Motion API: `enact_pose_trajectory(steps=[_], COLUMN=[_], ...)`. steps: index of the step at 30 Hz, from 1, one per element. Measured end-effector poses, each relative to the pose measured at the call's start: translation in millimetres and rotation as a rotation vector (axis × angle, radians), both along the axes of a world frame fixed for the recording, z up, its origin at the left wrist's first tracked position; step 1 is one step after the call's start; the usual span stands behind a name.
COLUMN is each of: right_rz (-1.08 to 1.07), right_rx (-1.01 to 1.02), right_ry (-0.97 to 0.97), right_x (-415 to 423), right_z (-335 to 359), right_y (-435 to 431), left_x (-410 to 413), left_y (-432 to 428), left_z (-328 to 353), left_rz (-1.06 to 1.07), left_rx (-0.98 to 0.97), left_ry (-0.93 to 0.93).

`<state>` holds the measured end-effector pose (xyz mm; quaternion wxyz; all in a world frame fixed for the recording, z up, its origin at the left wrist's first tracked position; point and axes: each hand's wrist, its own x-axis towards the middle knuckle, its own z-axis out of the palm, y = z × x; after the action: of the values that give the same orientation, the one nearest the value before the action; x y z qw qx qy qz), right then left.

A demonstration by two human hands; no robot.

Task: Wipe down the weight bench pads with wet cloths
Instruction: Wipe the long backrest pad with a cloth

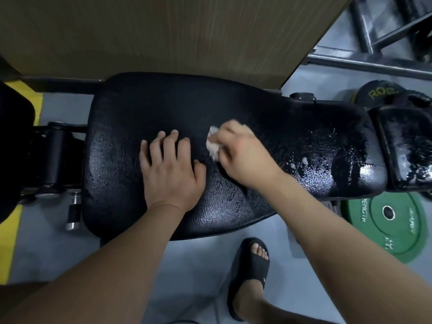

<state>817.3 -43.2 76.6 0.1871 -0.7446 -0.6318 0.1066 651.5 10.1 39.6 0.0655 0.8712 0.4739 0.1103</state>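
Pebbled black pad (pixel 140 108), right hand (pixel 245 157) gripping wadded cloth (pixel 212 143).

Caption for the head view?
Right hand holds a white cloth on the bench pad; left hand rests flat beside it.

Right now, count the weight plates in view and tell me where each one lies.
2. A green plate lies on the floor by the right end of the bench pad; a black plate with yellow lettering sits beyond that end. More may be hidden.
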Motion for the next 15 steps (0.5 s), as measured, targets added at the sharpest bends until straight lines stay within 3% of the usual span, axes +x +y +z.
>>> enact_pose_trajectory(steps=[5, 11, 15], right_rz=[0.188, -0.129, 0.086], right_rx=[-0.097, -0.029, -0.072], right_ry=[0.074, -0.013, 0.057], right_x=[-15, 6, -35], right_z=[7, -4, 6], right_y=[-53, 3, -67], left_x=[-2, 1, -1], left_y=[-1, -2, -1], left_z=[-2, 2, 0], left_rz=[0.009, 0.016, 0.005], left_rx=[0.002, 0.006, 0.005], left_ry=[0.008, 0.001, -0.001])
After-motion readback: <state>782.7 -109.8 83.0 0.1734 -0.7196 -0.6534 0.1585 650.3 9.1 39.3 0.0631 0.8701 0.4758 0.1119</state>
